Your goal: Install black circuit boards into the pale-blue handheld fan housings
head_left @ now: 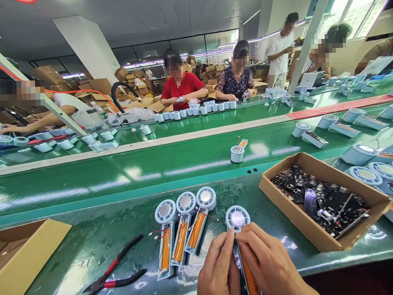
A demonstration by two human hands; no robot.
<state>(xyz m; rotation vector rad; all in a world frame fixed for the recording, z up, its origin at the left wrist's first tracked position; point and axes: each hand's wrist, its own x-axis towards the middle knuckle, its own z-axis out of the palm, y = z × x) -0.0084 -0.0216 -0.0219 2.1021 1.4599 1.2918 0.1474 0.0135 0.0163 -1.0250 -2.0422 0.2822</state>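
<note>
Both hands meet at the near edge of the green bench. My left hand point(218, 269) and my right hand point(268, 265) pinch a small device point(238, 219) with a round white head, a silver disc and a long body with an orange strip. The fingertips press together just below its round head. Three like devices point(183, 227) lie side by side to the left, heads pointing away from me.
Red-handled cutters point(115, 273) lie at lower left beside an open cardboard box point(24, 252). A cardboard box of black circuit boards point(324, 199) sits at right. One round part point(237, 154) rides the green conveyor. Several people work across the line.
</note>
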